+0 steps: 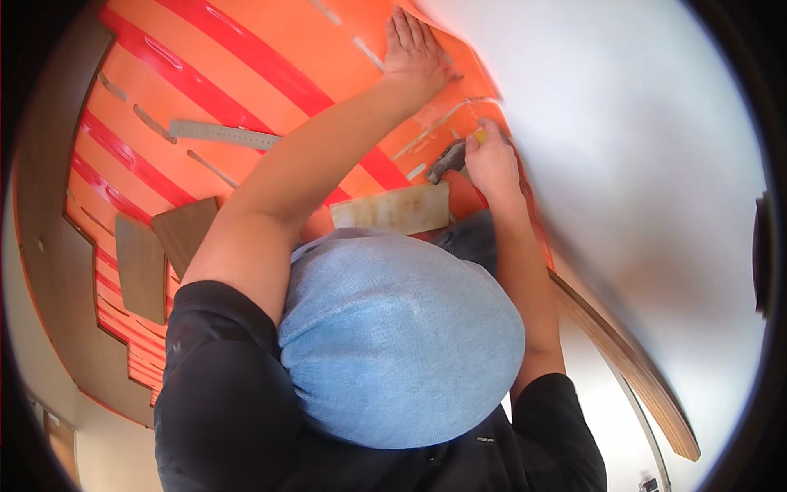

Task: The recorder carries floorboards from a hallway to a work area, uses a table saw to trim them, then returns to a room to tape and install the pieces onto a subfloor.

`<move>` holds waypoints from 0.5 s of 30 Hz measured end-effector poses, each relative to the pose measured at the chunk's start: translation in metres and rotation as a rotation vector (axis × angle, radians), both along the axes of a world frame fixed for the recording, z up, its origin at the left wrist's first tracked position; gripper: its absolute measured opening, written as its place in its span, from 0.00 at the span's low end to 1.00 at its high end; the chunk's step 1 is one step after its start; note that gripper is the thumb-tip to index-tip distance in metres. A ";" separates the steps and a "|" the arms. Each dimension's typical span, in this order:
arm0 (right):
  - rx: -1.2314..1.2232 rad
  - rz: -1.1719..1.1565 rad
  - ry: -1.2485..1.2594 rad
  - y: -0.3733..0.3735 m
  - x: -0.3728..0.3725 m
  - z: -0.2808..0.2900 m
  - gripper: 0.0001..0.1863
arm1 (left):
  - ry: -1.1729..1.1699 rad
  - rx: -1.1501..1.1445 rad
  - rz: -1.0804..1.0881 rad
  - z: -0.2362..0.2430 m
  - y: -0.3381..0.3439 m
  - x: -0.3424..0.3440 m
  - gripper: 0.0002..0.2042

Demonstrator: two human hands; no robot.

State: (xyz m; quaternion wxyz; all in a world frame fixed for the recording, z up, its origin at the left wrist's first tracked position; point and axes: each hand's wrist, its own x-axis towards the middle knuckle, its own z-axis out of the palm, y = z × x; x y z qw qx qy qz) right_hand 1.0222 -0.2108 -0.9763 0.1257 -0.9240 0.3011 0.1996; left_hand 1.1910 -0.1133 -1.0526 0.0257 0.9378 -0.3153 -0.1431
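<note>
My left hand lies flat, fingers stretched out, on the orange underlay sheet near the white wall. Close to the wall, my right hand is wrapped round a hammer. Its dark metal head points to the left, and a bit of yellow handle shows by the thumb. Left of the hammer, in front of my knees, is a cream-coloured stained board. Red strips of tape run across the sheet. A metal ruler rests on it, partly behind my left forearm.
Brown floor planks form a stepped edge along the left. Two loose planks lie left of my left arm. The white wall rises on the right, with a long wooden strip by its foot. A blue head covering blocks the lower middle.
</note>
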 end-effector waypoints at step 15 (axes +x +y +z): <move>0.124 0.008 -0.044 -0.011 -0.030 0.024 0.22 | 0.148 0.026 -0.086 -0.012 -0.038 -0.046 0.55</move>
